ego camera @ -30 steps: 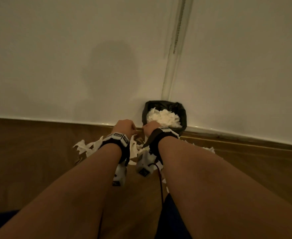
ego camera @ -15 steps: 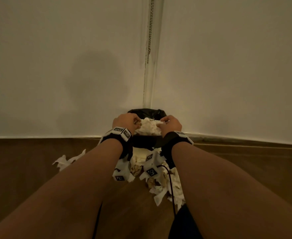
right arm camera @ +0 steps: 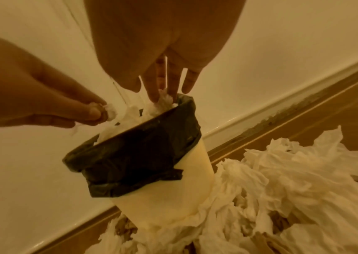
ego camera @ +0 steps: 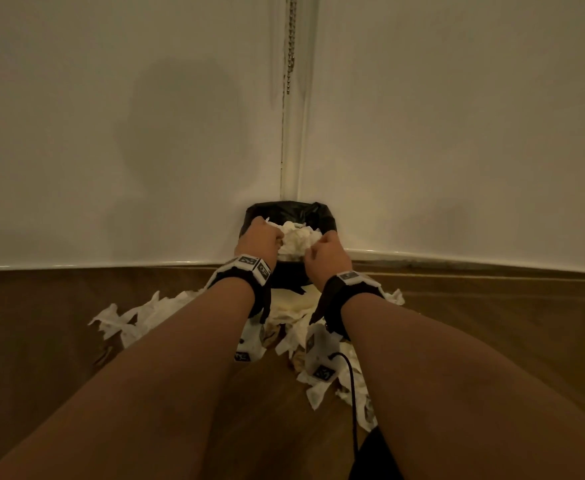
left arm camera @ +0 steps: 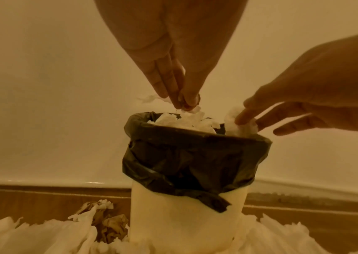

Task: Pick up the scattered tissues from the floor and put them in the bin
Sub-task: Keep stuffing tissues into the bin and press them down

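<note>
A cream bin (ego camera: pixel 287 207) with a black liner stands in the wall corner, heaped with white tissues (ego camera: pixel 296 237). My left hand (ego camera: pixel 261 237) hangs over its left rim, and its fingertips (right arm camera: pixel 95 111) pinch a small tissue wad (right arm camera: pixel 110 110) just above the heap. My right hand (ego camera: pixel 325 252) is over the right rim, its straight fingers (right arm camera: pixel 154 89) pressing on a tissue (left arm camera: pixel 232 113) at the heap's edge. Scattered tissues (ego camera: pixel 138 313) lie around the bin's base (left arm camera: pixel 186 214), with more of them (right arm camera: pixel 293 180) to its right.
Two white walls meet behind the bin, with a bead chain (ego camera: pixel 291 46) hanging in the corner. A skirting board (ego camera: pixel 457 263) runs along the wooden floor (ego camera: pixel 42 341). A black cable (ego camera: pixel 351 393) trails from my right wrist. Brownish crumpled paper (left arm camera: pixel 113 226) lies among the tissues.
Both hands rose from the floor tissues to the bin with a wad. They have since moved slightly apart, with the wad lying on the heap.
</note>
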{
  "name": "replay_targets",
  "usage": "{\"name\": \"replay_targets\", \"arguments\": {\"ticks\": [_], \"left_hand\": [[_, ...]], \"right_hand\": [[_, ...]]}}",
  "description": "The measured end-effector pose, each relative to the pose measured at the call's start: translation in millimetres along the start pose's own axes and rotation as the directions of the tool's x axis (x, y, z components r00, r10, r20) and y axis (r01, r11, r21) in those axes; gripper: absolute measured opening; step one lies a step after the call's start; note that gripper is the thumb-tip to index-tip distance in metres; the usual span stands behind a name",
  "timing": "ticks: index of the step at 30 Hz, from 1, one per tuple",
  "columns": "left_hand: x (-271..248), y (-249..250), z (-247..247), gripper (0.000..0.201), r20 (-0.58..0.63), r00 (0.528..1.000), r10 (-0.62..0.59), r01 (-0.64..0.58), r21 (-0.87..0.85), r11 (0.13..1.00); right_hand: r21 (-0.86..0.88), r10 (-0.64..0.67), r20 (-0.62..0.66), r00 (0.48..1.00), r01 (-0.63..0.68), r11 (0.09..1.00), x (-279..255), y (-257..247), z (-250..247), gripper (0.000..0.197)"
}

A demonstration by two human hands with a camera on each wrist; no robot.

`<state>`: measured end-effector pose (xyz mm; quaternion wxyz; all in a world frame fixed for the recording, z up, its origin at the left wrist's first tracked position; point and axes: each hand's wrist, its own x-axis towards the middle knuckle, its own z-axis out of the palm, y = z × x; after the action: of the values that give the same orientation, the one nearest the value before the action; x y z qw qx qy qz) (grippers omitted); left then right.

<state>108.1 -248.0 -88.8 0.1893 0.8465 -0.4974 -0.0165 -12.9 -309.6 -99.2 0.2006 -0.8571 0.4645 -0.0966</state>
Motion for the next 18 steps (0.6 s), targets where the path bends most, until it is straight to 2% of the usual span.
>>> {"name": "replay_targets", "arguments": {"ticks": [6, 9, 12, 15, 17, 18], "left_hand": [[5, -7, 17, 0.025, 0.074, 0.997, -0.007, -0.002, 0.121, 0.993], [12, -8, 23, 0.038, 0.191, 0.981, -0.033, -0.005, 0.195, 0.981], [11, -7, 30, 0.045, 0.281, 0.959, 0.044, -0.121, 0.262, 0.957], [0, -7, 35, 0.038, 0.330, 0.939, 0.092, -0.183, 0.255, 0.950], [-5, -6, 32, 0.031, 0.343, 0.937, 0.062, -0.133, 0.189, 0.973], [-6, -9, 32, 0.032, 0.341, 0.936, 0.083, -0.160, 0.206, 0.965]], "right_hand": [[-0.164, -0.058, 0.065, 0.996, 0.068, 0.984, 3, 1, 20, 0.040], [-0.224, -0.075, 0.086, 0.994, 0.092, 0.970, 10, 3, 30, 0.043], [-0.210, -0.052, 0.075, 0.996, 0.067, 0.975, 14, 0, 37, 0.045], [-0.273, -0.026, 0.195, 0.980, 0.079, 0.959, 19, -5, 38, 0.034], [-0.302, 0.001, 0.283, 0.959, 0.088, 0.949, 23, -8, 37, 0.037], [-0.295, 0.013, 0.304, 0.953, 0.081, 0.952, 25, -10, 37, 0.040]]}}
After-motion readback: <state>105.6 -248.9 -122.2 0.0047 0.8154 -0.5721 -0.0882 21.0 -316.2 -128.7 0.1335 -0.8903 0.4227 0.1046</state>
